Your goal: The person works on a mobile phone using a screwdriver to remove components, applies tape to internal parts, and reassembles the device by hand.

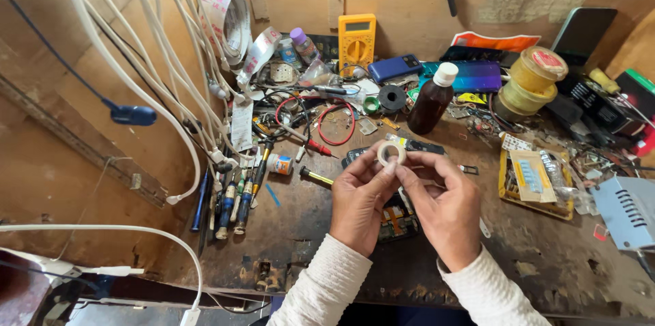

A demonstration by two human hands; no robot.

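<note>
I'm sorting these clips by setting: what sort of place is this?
Probably a small phone or electronics repair bench: a yellow multimeter against the wooden wall, phones lying on the worn worktop, and a row of screwdrivers at the left.

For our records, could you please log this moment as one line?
left hand: holds small tape roll | right hand: fingers at roll | below: opened phone | surface: workbench

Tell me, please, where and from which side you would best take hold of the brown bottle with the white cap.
Probably grip the brown bottle round its body just below the white cap, coming from the near side. It stands upright and slightly tilted in view, its front is unobstructed, while phones and tape rolls crowd behind and beside it.
</note>
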